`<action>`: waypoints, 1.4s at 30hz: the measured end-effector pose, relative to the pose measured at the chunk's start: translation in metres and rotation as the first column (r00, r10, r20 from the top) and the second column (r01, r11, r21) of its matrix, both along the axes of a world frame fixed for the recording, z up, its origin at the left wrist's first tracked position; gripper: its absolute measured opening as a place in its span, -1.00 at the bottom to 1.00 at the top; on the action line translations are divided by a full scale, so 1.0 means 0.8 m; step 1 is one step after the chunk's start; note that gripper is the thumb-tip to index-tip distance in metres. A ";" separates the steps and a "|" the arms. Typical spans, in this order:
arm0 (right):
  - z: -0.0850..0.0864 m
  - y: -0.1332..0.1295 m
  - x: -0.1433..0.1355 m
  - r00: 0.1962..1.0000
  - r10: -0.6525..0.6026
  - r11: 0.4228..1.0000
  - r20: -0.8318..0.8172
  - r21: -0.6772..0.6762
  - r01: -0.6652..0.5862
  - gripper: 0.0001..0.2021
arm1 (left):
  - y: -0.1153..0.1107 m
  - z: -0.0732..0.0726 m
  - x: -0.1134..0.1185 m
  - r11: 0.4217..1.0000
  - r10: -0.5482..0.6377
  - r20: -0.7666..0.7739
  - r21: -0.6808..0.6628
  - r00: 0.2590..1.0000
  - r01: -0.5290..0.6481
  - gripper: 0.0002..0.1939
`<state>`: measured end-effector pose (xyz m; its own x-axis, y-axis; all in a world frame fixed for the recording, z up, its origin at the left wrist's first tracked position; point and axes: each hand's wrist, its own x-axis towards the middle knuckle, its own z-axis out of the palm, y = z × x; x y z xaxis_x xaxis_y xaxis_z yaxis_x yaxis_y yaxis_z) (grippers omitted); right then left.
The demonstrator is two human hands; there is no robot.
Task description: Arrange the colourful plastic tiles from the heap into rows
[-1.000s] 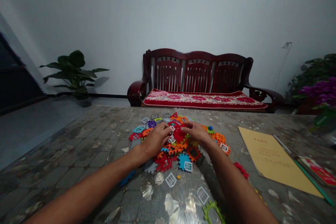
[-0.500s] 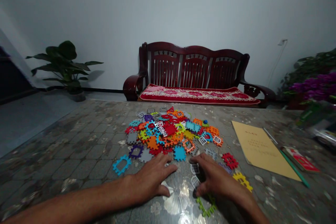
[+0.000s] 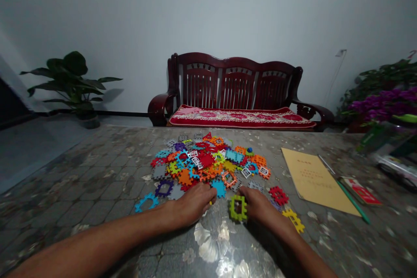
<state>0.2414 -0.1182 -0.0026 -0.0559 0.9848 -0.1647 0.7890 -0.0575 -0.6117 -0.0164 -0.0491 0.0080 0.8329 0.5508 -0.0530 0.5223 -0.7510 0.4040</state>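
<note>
Right hand (image 3: 256, 204) pinches a lime-green toothed frame (image 3: 232, 208), its face toward the head camera, just short of a heap of plastic tiles (image 3: 206, 160), as I follow remotely. My left hand (image 3: 194, 203) lies curled beside a blue tile (image 3: 218, 188), close to a small yellow piece (image 3: 210, 203); something white shows by the fingertips, but I cannot tell whether they grip it. To the right of the right forearm, a red tile (image 3: 278, 195) and a yellow tile (image 3: 295, 218) rest on the patterned table (image 3: 107, 213). Handling this well, I judge, calls for a light hold on the frame's rim, with the left fingers kept low so the heap's loose edge is not nudged. Half a second earlier, in the same head view, the frame lay on the table below the right hand and the left hand was spread; now the frame appears lifted and those fingers are gathered in. Two white lattice windows then beside the right hand no longer show there.
</note>
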 end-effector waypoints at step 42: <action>0.025 0.037 -0.007 0.805 -0.175 0.982 -0.567 -0.038 0.186 -0.69 | 0.021 0.027 0.032 0.976 0.166 0.275 0.090 0.947 -0.197 -0.90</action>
